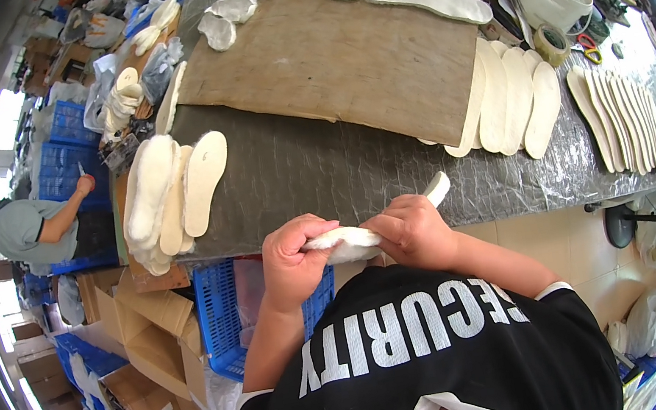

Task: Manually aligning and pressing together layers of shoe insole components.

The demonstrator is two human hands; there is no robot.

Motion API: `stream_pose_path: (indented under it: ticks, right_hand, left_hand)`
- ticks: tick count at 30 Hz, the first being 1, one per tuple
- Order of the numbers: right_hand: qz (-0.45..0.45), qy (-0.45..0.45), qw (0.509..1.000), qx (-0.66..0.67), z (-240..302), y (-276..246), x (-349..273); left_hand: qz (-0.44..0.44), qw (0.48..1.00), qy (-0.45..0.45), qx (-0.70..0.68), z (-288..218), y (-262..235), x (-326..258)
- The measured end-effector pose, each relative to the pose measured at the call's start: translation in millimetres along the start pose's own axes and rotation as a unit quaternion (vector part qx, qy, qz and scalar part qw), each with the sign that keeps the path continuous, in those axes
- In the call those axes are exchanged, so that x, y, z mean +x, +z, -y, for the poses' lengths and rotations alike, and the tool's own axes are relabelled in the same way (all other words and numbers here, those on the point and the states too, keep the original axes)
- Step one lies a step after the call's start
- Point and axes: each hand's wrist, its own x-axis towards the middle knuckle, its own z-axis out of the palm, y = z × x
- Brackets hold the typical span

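My left hand [291, 255] and right hand [411, 230] are both closed around one fuzzy white insole [351, 240], fingers curled over it, held just off the near edge of the table [323, 173]. Its surface is crinkled grey sheeting. A brown board [339, 57] lies beyond, and flat cream insoles [172, 195] pile at my left, more fanned out [513, 98] to the right.
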Motion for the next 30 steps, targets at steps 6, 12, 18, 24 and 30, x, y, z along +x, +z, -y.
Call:
stream_pose_path:
  ticks: [6, 12, 18, 24, 30]
  right_hand:
    - [-0.045, 0.012, 0.998, -0.03, -8.0, 2.8, -10.9]
    - [-0.099, 0.02, 0.994, -0.047, -10.1, 4.9, -15.7]
    - [-0.083, 0.043, 0.995, -0.024, -10.5, 6.7, -21.0]
    - [-0.094, 0.053, 0.993, 0.045, -15.3, 6.7, -23.3]
    - [-0.111, 0.069, 0.979, 0.153, -19.6, 13.7, -26.8]
  left_hand:
    - [-0.019, 0.943, -0.102, -0.316, -2.5, 9.8, 2.2]
    - [-0.031, 0.939, 0.218, 0.262, -5.4, -0.6, 12.2]
    - [-0.035, 0.927, 0.257, 0.271, -11.6, 7.3, 12.2]
    - [-0.159, 0.949, 0.181, 0.202, 5.8, 1.6, -2.8]
    - [-0.124, 0.982, 0.095, 0.108, 2.9, 4.7, 6.3]
